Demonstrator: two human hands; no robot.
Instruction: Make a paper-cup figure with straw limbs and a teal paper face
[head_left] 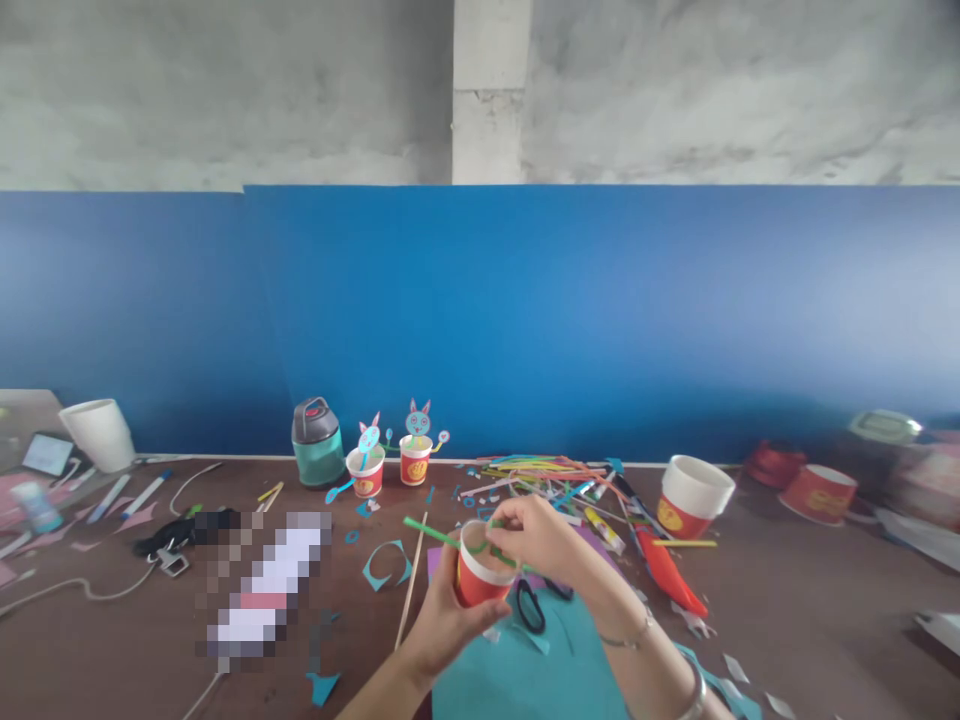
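Observation:
My left hand [446, 625] is wrapped round a red and white paper cup [480, 585], holding it slightly tilted above the blue paper. A green pipe cleaner [429, 531] sticks out past the cup's left side, and more green shows inside the cup and at its right. With the fingers pinched together, my right hand [529, 535] grips the green pipe cleaner at the cup's mouth. Dark-handled scissors [530, 607] lie just beneath on the blue paper [517, 670]; their blades are hardly visible.
Two cups with paper animal heads, one left [367, 472] and one right [415, 460], stand by the blue partition [450, 320]. A jumble of coloured pipe cleaners [547, 467] lies right of them. Further right are stacked cups [694, 497]. A wooden stick [411, 580] and paper scraps [388, 566] lie left.

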